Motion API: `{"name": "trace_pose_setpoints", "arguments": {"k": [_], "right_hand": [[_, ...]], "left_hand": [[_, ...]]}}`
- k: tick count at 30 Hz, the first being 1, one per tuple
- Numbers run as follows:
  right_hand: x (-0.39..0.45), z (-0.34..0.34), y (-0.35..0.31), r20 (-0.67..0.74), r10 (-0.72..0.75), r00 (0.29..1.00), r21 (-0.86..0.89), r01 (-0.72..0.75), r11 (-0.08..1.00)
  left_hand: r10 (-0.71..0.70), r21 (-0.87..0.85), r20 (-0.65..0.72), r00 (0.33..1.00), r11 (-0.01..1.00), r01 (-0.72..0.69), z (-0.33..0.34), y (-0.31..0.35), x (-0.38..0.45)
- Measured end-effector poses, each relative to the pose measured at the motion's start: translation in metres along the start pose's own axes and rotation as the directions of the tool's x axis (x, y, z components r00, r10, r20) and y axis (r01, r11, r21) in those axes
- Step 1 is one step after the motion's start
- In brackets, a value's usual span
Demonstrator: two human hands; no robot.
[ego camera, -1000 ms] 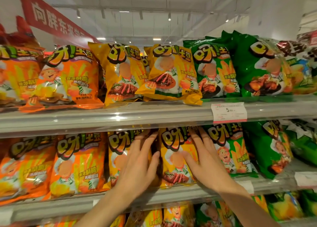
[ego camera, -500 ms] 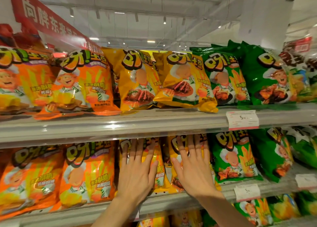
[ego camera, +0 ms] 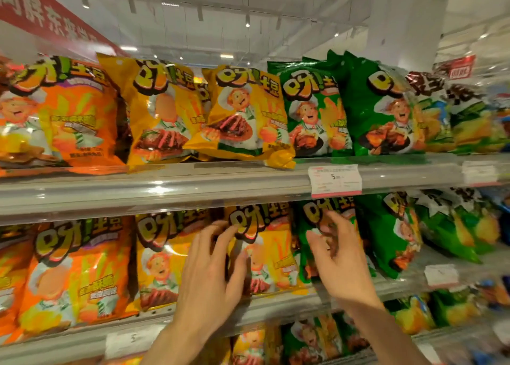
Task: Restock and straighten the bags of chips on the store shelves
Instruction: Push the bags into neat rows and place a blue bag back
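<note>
On the middle shelf stand orange, yellow and green chip bags in a row. My left hand is spread, fingers straight, over the left edge of a yellow bag. My right hand hovers with loosely bent fingers in front of a green bag just to the right of it, holding nothing. Another yellow bag stands left of my left hand. On the upper shelf, one yellow bag leans tilted over its neighbour.
Orange bags fill the left of both shelves, green bags the right. A price tag hangs on the upper shelf's edge. More bags sit on a lower shelf. A red banner hangs above left.
Both hands have lifted off the two yellow bags and shifted right: the left now at the right yellow bag, the right in front of the green bag. The view moved right too.
</note>
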State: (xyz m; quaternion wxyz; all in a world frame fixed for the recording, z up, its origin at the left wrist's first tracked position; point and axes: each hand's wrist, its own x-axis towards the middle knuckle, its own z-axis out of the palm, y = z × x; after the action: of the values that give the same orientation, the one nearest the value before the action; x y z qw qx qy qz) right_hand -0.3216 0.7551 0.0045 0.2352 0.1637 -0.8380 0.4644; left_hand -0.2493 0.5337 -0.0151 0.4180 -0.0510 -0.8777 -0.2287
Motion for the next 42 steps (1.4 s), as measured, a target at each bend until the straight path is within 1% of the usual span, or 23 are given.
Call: {"name": "trace_pose_setpoints", "arguments": {"k": [2, 4, 7, 9, 12, 14, 16, 18, 20, 22, 23, 25, 27, 29, 32, 34, 36, 37, 39, 40, 41, 42], "right_hand": [[0.010, -0.027, 0.026, -0.033, 0.062, 0.998, 0.037, -0.061, 0.997], [0.021, -0.050, 0.054, -0.009, 0.078, 0.997, -0.003, -0.078, 0.997], [0.038, -0.071, 0.089, 0.126, 0.076, 0.989, -0.095, -0.064, 0.993], [0.048, -0.076, 0.100, 0.243, 0.046, 0.969, -0.104, -0.021, 0.994], [0.065, -0.078, 0.105, 0.400, -0.026, 0.916, -0.091, 0.068, 0.994], [0.076, -0.078, 0.104, 0.470, -0.058, 0.881, -0.079, 0.107, 0.991], [0.084, -0.076, 0.104, 0.517, -0.087, 0.851, 0.005, 0.099, 0.995], [0.090, -0.074, 0.106, 0.542, -0.100, 0.835, 0.087, 0.063, 0.994], [0.093, -0.071, 0.108, 0.537, -0.109, 0.837, 0.142, 0.037, 0.989], [0.094, -0.071, 0.108, 0.528, -0.117, 0.841, 0.185, 0.020, 0.983], [0.094, -0.072, 0.108, 0.525, -0.122, 0.842, 0.193, 0.022, 0.981], [0.094, -0.074, 0.107, 0.517, -0.140, 0.844, 0.191, 0.045, 0.981], [0.094, -0.074, 0.107, 0.510, -0.156, 0.846, 0.189, 0.066, 0.980], [0.093, -0.072, 0.105, 0.516, -0.146, 0.844, 0.190, 0.054, 0.980], [0.087, -0.073, 0.101, 0.497, -0.127, 0.859, 0.147, 0.060, 0.987], [0.081, -0.078, 0.098, 0.471, -0.131, 0.872, 0.026, 0.135, 0.991], [0.073, -0.083, 0.095, 0.412, -0.176, 0.894, -0.125, 0.247, 0.961], [0.068, -0.082, 0.094, 0.363, -0.234, 0.902, -0.175, 0.313, 0.933], [0.061, -0.074, 0.093, 0.288, -0.363, 0.886, -0.298, 0.443, 0.845], [0.060, -0.065, 0.093, 0.276, -0.410, 0.869, -0.353, 0.488, 0.798], [0.059, -0.056, 0.093, 0.279, -0.445, 0.851, -0.386, 0.524, 0.759], [0.060, -0.046, 0.093, 0.285, -0.468, 0.836, -0.406, 0.548, 0.731]], "left_hand": [[-0.010, -0.096, 0.011, 1.000, 0.995, 0.011, 0.020, 0.031, 0.003], [-0.018, -0.129, 0.045, 0.999, 0.991, 0.024, 0.045, 0.060, 0.008], [-0.065, -0.173, 0.122, 0.990, 0.981, 0.086, 0.086, 0.094, 0.021], [-0.130, -0.144, 0.169, 0.977, 0.977, 0.155, 0.107, 0.109, 0.031], [-0.255, -0.078, 0.200, 0.946, 0.958, 0.275, 0.126, 0.118, 0.048], [-0.315, -0.073, 0.216, 0.924, 0.939, 0.337, 0.131, 0.117, 0.058], [-0.347, -0.077, 0.240, 0.906, 0.924, 0.375, 0.132, 0.117, 0.067], [-0.358, -0.131, 0.264, 0.896, 0.907, 0.401, 0.133, 0.119, 0.073], [-0.360, -0.202, 0.274, 0.892, 0.885, 0.419, 0.135, 0.117, 0.076], [-0.350, -0.254, 0.280, 0.894, 0.871, 0.421, 0.133, 0.116, 0.077], [-0.331, -0.273, 0.268, 0.905, 0.874, 0.401, 0.132, 0.117, 0.077], [-0.301, -0.283, 0.231, 0.925, 0.889, 0.360, 0.131, 0.117, 0.077], [-0.314, -0.282, 0.223, 0.923, 0.885, 0.370, 0.130, 0.116, 0.076], [-0.331, -0.264, 0.241, 0.912, 0.882, 0.390, 0.133, 0.112, 0.075], [-0.324, -0.221, 0.231, 0.917, 0.901, 0.374, 0.132, 0.115, 0.072], [-0.275, -0.171, 0.195, 0.941, 0.935, 0.309, 0.125, 0.120, 0.065], [-0.191, -0.103, 0.167, 0.967, 0.972, 0.210, 0.116, 0.119, 0.052], [-0.153, -0.046, 0.133, 0.979, 0.986, 0.161, 0.110, 0.115, 0.045], [-0.057, 0.160, 0.027, 0.998, 0.986, 0.052, 0.098, 0.104, 0.036], [-0.007, 0.279, 0.005, 1.000, 0.960, 0.005, 0.094, 0.096, 0.033], [0.009, 0.379, 0.003, 1.000, 0.925, -0.009, 0.090, 0.089, 0.032], [-0.015, 0.456, 0.013, 1.000, 0.890, 0.008, 0.089, 0.080, 0.030]]}}
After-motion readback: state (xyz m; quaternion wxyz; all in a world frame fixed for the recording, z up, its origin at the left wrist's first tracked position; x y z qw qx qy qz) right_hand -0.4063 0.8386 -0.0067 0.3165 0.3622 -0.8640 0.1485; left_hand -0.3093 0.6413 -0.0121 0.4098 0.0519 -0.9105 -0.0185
